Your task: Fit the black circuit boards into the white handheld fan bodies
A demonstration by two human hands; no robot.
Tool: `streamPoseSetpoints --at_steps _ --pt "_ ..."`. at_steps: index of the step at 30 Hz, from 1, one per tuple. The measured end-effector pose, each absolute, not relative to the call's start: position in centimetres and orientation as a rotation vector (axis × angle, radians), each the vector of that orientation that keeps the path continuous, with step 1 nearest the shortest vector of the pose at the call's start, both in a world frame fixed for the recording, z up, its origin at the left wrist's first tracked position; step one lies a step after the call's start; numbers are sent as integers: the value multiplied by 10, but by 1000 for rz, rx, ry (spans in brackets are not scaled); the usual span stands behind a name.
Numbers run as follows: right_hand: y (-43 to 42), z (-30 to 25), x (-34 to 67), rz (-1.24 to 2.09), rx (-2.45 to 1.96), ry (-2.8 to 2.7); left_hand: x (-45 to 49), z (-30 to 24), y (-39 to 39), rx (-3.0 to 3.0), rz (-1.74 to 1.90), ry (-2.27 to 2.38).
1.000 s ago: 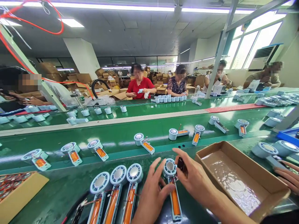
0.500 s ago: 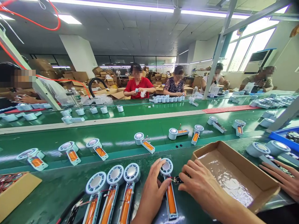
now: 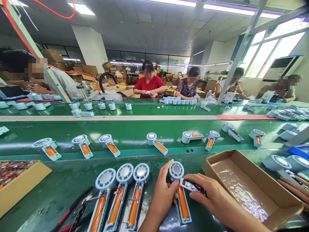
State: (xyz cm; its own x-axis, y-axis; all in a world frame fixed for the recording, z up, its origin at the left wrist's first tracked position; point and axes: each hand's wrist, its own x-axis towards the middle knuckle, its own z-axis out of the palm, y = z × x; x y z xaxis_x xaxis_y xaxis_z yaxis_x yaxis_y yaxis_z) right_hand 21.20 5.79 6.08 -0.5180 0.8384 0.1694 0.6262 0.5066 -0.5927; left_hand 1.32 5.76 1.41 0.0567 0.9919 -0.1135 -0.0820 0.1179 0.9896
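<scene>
A light-blue handheld fan [image 3: 176, 169] lies face up on the bench, its open handle showing an orange battery [image 3: 182, 203]. My left hand [image 3: 162, 196] is closed around the fan where head and handle meet, thumb near the top of the handle. Pinched in my right hand [image 3: 212, 196] is a small circuit board [image 3: 193, 186], black with a pale end, held over the upper handle. The right fingertips hide part of the board. To the left, three similar open fans [image 3: 125, 172] lie in a row, thin red wires at their handles.
An open cardboard box [image 3: 256, 183] stands at my right, with a co-worker's hand [image 3: 295, 193] beyond it. A box of orange batteries [image 3: 16, 174] sits at the left. Red-and-black handled pliers or cables [image 3: 70, 212] lie nearby. A green conveyor [image 3: 135, 129] carries several fans.
The circuit board has turned and come over the top of the handle, showing its pale end. My left hand stays on the fan. The whole view has shifted slightly.
</scene>
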Motion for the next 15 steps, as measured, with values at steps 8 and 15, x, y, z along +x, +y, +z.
streamPoseSetpoints --at_steps 8,15 --pt "38 28 209 632 -1408 -2047 27 4 61 1021 1141 1164" --pt "24 -2 194 278 -1286 -1958 38 -12 56 1104 1193 1287"
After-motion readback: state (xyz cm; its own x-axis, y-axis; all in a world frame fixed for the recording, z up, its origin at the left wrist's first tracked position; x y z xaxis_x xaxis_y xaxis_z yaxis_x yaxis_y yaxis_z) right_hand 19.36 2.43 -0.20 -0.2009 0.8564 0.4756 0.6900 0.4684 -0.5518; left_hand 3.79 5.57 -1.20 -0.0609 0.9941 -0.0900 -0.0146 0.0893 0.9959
